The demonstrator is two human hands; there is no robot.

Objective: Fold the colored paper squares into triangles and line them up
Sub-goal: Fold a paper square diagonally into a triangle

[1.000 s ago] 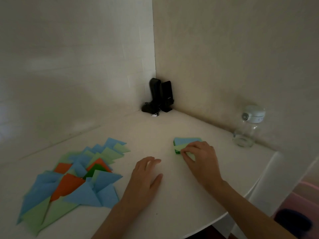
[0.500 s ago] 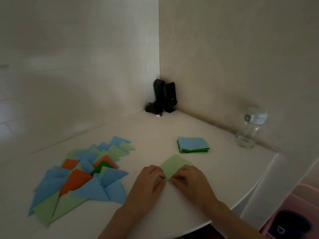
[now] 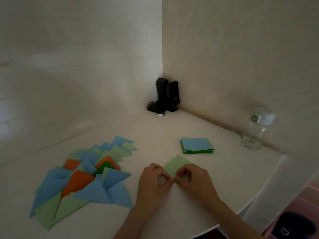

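A light green paper square (image 3: 175,165) lies on the white table (image 3: 224,178) in front of me. My left hand (image 3: 152,182) and my right hand (image 3: 193,180) meet at its near corner, fingertips pinching the paper there. Much of the sheet's near part is hidden under my fingers. A stack of unfolded squares (image 3: 196,145), blue on top with green below, sits further back to the right. On the left lies an overlapping spread of folded triangles (image 3: 82,176) in blue, light green, orange and dark green.
A clear bottle with a white lid (image 3: 253,133) stands at the right by the wall. Black upright devices with a cable (image 3: 165,97) occupy the far corner. The table's curved edge (image 3: 255,202) runs along the right, with a pink bin (image 3: 296,219) below it.
My right hand took a green sheet off the stack and brought it in front of me. Both hands have since closed on its near corner; the camera moved slightly.
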